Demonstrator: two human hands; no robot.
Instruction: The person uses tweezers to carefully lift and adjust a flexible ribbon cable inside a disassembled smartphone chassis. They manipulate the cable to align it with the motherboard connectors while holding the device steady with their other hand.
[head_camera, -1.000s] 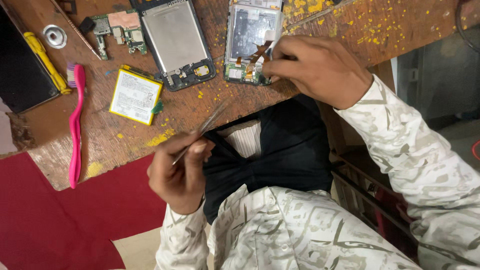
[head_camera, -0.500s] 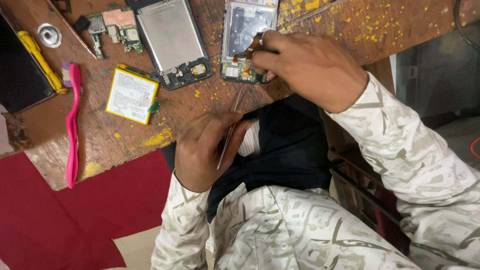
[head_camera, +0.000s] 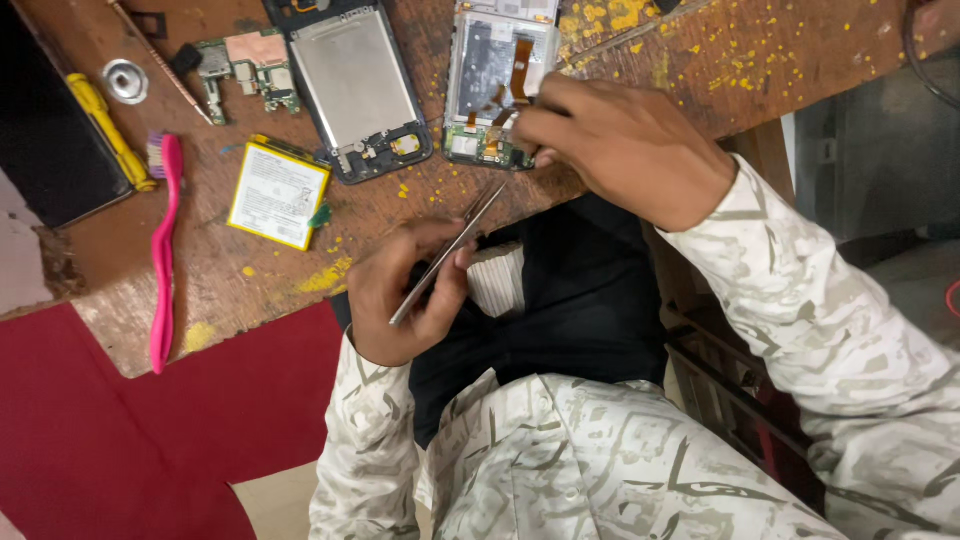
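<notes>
My left hand (head_camera: 405, 290) grips metal tweezers (head_camera: 450, 250) at the table's near edge, their tips pointing up toward an opened phone. That opened phone (head_camera: 497, 70) lies on the wooden table (head_camera: 200, 290), its orange flex cables and small green board exposed. My right hand (head_camera: 625, 145) rests on its lower right corner, fingertips pinching at the cables and board. To its left lies a second phone frame (head_camera: 355, 90) with a silver plate.
A yellow-edged battery (head_camera: 278, 192) lies left of my left hand. A pink toothbrush (head_camera: 164, 250), a yellow-handled tool (head_camera: 110, 130), a circuit board (head_camera: 240, 62), a metal ring (head_camera: 126, 80) and a dark screen panel (head_camera: 45, 140) sit further left. Red floor (head_camera: 120, 450) lies below.
My left hand with the tweezers rose from the table edge toward the opened phone. My right hand stayed on the phone, shifting slightly.
</notes>
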